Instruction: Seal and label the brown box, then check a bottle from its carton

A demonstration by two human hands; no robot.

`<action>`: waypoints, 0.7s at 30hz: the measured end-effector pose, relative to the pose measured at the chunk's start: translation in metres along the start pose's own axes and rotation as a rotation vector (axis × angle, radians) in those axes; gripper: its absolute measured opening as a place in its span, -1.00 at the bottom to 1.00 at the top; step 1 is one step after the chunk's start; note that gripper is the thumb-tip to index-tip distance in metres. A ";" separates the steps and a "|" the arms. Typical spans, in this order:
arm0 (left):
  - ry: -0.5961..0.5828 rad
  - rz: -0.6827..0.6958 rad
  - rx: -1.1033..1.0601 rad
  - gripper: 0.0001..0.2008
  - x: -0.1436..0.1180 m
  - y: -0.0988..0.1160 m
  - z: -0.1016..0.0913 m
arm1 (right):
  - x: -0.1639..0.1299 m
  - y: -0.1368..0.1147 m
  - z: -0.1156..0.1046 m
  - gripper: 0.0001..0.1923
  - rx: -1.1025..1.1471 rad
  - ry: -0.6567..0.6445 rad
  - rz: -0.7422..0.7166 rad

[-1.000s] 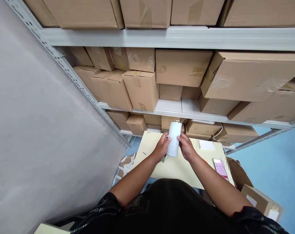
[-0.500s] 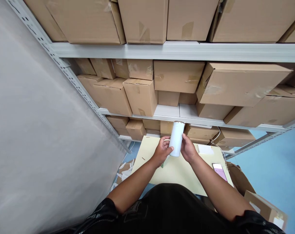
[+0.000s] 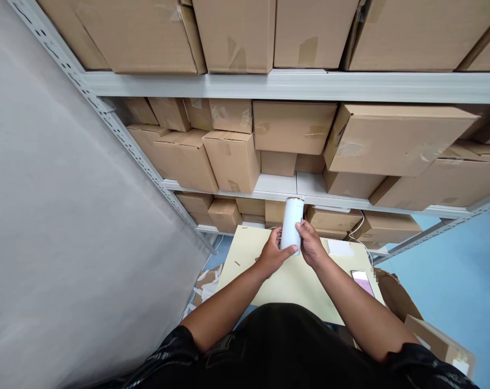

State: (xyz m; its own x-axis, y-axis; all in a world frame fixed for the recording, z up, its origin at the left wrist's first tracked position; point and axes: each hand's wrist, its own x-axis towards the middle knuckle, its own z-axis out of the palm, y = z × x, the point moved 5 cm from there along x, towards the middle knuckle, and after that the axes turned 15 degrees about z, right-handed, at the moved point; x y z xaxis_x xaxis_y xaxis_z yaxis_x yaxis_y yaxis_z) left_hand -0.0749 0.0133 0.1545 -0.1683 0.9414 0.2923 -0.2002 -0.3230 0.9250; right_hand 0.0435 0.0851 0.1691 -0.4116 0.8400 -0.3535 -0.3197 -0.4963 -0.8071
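Both hands' grip [image 3: 293,249] around white cylinder [image 3: 291,224]

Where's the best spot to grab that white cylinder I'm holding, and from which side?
Probably the lower half of the white cylinder, wrapped from its two sides, as the left hand and right hand do now. It stands about upright above the yellow table, and its smooth round wall offers no handle, so opposing fingers on the body look steadiest.
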 end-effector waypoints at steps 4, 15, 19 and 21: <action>0.009 0.008 -0.048 -0.25 0.001 0.003 0.003 | 0.002 0.004 -0.004 -0.53 0.015 -0.015 -0.017; 0.001 -0.100 -0.131 -0.32 0.001 0.010 0.003 | -0.005 0.001 -0.003 -0.54 -0.034 -0.003 -0.009; 0.040 -0.003 -0.040 -0.13 0.004 0.015 -0.002 | -0.010 -0.006 0.004 -0.45 -0.098 0.015 -0.031; 0.048 0.010 -0.034 -0.11 0.004 0.015 -0.004 | -0.012 -0.007 0.007 -0.42 -0.107 0.034 -0.063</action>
State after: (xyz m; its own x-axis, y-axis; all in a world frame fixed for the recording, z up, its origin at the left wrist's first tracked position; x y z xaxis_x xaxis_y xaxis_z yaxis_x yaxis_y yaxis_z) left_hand -0.0825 0.0118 0.1690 -0.2164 0.9325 0.2891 -0.2307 -0.3365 0.9130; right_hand 0.0449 0.0771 0.1818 -0.3641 0.8765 -0.3150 -0.2503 -0.4178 -0.8734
